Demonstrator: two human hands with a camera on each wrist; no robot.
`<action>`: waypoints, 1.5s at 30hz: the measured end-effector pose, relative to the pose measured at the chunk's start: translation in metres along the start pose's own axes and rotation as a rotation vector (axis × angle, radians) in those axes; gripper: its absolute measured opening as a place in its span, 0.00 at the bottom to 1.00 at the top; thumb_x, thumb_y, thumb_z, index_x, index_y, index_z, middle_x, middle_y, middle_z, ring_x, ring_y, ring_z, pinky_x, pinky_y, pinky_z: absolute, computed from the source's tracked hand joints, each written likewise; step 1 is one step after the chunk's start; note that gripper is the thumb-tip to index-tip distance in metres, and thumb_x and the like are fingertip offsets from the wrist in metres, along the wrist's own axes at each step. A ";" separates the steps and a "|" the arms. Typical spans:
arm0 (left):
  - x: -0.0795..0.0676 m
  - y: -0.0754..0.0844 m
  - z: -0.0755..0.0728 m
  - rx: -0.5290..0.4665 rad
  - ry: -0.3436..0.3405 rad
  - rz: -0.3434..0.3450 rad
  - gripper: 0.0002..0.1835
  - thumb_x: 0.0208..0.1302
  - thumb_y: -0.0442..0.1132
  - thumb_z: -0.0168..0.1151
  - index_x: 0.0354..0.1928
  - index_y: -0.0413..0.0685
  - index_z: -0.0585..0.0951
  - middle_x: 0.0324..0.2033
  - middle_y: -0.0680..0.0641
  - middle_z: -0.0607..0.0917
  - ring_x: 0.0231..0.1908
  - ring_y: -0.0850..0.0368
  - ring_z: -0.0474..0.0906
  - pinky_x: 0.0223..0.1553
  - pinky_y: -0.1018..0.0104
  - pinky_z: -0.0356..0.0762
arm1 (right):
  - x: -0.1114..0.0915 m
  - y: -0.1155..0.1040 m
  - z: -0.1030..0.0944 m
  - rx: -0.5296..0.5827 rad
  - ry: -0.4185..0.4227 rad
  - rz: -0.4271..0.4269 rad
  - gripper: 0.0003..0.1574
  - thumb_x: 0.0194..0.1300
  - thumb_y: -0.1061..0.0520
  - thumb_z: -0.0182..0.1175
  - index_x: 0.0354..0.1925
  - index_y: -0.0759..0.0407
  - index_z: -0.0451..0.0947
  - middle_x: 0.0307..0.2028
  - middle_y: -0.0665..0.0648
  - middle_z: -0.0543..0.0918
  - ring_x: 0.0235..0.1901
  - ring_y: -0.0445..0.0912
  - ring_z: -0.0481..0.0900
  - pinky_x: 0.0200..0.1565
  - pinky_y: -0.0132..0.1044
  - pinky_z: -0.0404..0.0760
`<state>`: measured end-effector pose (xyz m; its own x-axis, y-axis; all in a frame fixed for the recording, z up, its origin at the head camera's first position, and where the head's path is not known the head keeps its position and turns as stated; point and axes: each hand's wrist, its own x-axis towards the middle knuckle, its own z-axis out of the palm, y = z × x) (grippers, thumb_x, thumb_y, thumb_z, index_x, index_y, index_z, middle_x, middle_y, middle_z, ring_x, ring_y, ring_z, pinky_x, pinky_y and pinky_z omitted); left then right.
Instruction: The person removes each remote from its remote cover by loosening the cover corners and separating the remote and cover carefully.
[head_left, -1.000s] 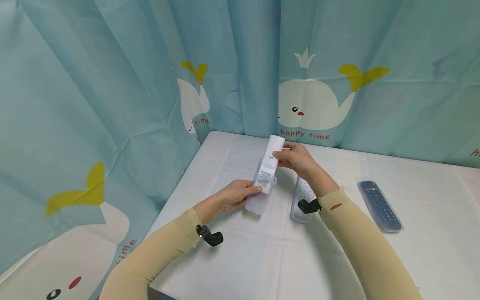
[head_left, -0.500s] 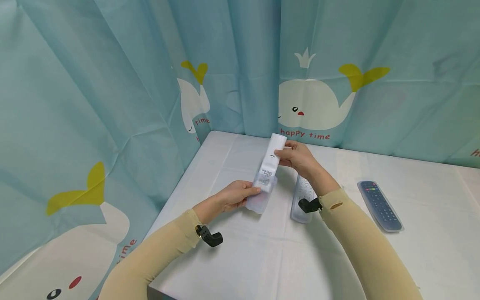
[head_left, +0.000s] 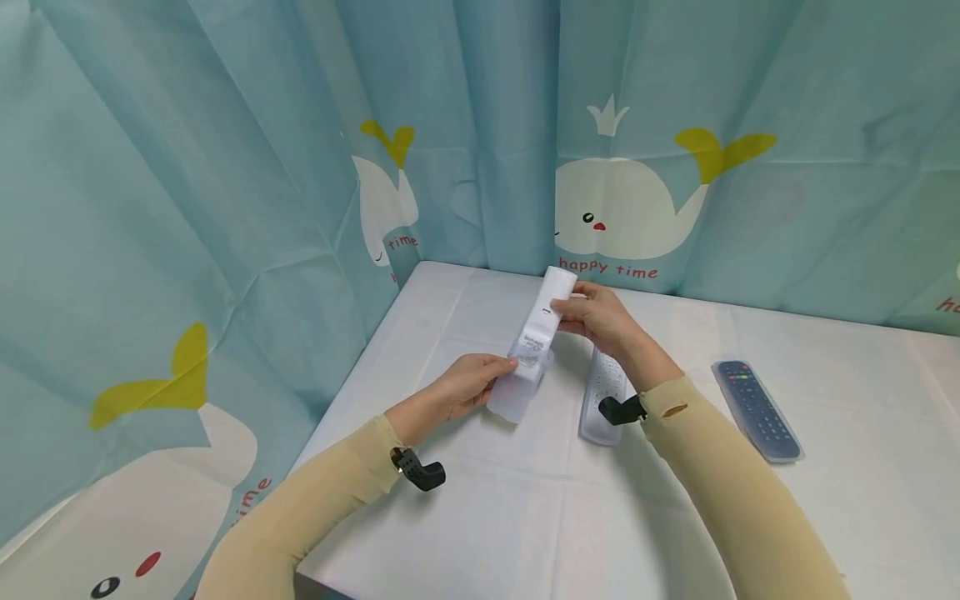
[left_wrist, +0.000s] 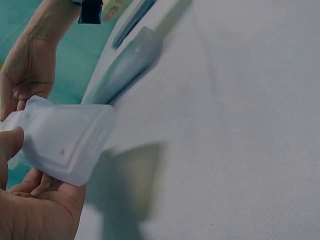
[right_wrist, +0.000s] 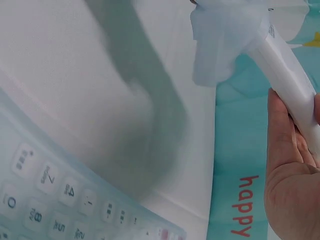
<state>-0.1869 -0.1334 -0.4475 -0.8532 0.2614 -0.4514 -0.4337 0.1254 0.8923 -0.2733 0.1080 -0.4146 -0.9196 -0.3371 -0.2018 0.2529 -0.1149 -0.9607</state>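
Between the two hands a white remote control (head_left: 549,310), back side up, is held tilted above the table, its lower part inside a translucent silicone sleeve (head_left: 513,395). My left hand (head_left: 467,385) grips the sleeve near its mouth, thumb on top and fingers underneath; the left wrist view shows the sleeve's closed end (left_wrist: 75,145) beyond the fingers. My right hand (head_left: 600,321) pinches the remote's bare upper part, thumb on its back. In the right wrist view, a loose flap of the sleeve (right_wrist: 215,50) hangs beside the remote.
A white remote in a clear cover (head_left: 602,400) lies on the table under my right wrist. Farther right lies a dark remote in a clear cover (head_left: 757,410). A blue whale-print curtain (head_left: 480,150) hangs along the back and left edges of the white table (head_left: 675,517).
My left thumb has shifted slightly up over the sleeve's mouth, and the sleeve has tilted a little. The remote's top has moved slightly right and up with my right hand.
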 end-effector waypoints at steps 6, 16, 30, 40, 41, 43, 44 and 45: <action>0.000 0.002 0.001 -0.019 0.018 0.001 0.26 0.76 0.49 0.60 0.61 0.32 0.79 0.40 0.48 0.82 0.35 0.61 0.76 0.33 0.73 0.77 | 0.000 0.000 0.003 -0.024 -0.030 -0.004 0.35 0.73 0.64 0.60 0.72 0.72 0.59 0.49 0.60 0.81 0.38 0.43 0.86 0.46 0.36 0.85; -0.001 0.004 0.001 0.015 -0.023 -0.006 0.27 0.77 0.50 0.59 0.65 0.36 0.76 0.41 0.46 0.84 0.32 0.61 0.76 0.29 0.73 0.75 | 0.000 0.002 0.008 -0.045 -0.038 0.006 0.34 0.74 0.64 0.60 0.71 0.71 0.61 0.48 0.59 0.81 0.37 0.44 0.86 0.45 0.37 0.86; -0.002 0.005 0.008 0.098 -0.026 -0.005 0.29 0.72 0.50 0.65 0.66 0.39 0.75 0.54 0.45 0.84 0.52 0.52 0.81 0.51 0.58 0.81 | 0.000 0.004 0.010 -0.079 -0.040 -0.002 0.32 0.72 0.63 0.61 0.68 0.73 0.64 0.45 0.58 0.83 0.36 0.44 0.86 0.45 0.37 0.86; -0.001 0.003 0.007 0.128 -0.025 -0.004 0.30 0.71 0.52 0.66 0.67 0.39 0.75 0.55 0.45 0.83 0.55 0.52 0.80 0.56 0.55 0.79 | 0.000 0.002 0.010 -0.089 -0.032 -0.003 0.31 0.72 0.63 0.62 0.68 0.72 0.66 0.48 0.59 0.83 0.37 0.44 0.86 0.46 0.37 0.86; -0.001 0.003 0.007 0.130 -0.026 -0.005 0.30 0.71 0.52 0.66 0.67 0.39 0.75 0.55 0.45 0.83 0.55 0.52 0.80 0.56 0.55 0.79 | 0.000 0.002 0.009 -0.091 -0.034 -0.004 0.31 0.72 0.63 0.62 0.68 0.72 0.66 0.48 0.59 0.83 0.37 0.44 0.86 0.46 0.37 0.86; -0.001 0.003 0.007 0.128 -0.028 -0.007 0.30 0.72 0.51 0.66 0.67 0.39 0.75 0.55 0.45 0.83 0.55 0.52 0.80 0.55 0.55 0.79 | 0.001 0.002 0.009 -0.095 -0.035 -0.005 0.31 0.72 0.63 0.62 0.68 0.72 0.66 0.48 0.59 0.83 0.37 0.44 0.86 0.46 0.37 0.86; -0.002 0.003 0.008 0.126 -0.028 -0.009 0.30 0.72 0.51 0.66 0.67 0.39 0.75 0.55 0.45 0.83 0.54 0.52 0.80 0.55 0.55 0.80 | 0.001 0.003 0.009 -0.094 -0.034 -0.005 0.31 0.72 0.63 0.62 0.68 0.72 0.66 0.48 0.59 0.83 0.37 0.44 0.86 0.46 0.37 0.86; -0.002 0.003 0.008 0.124 -0.029 -0.009 0.29 0.72 0.50 0.66 0.66 0.39 0.75 0.54 0.45 0.83 0.54 0.52 0.80 0.54 0.56 0.80 | 0.001 0.003 0.009 -0.094 -0.032 -0.004 0.31 0.72 0.63 0.62 0.67 0.72 0.66 0.47 0.59 0.83 0.37 0.44 0.86 0.46 0.37 0.86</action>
<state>-0.1839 -0.1261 -0.4437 -0.8400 0.2870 -0.4604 -0.4002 0.2451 0.8830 -0.2714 0.0990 -0.4158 -0.9100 -0.3670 -0.1927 0.2181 -0.0285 -0.9755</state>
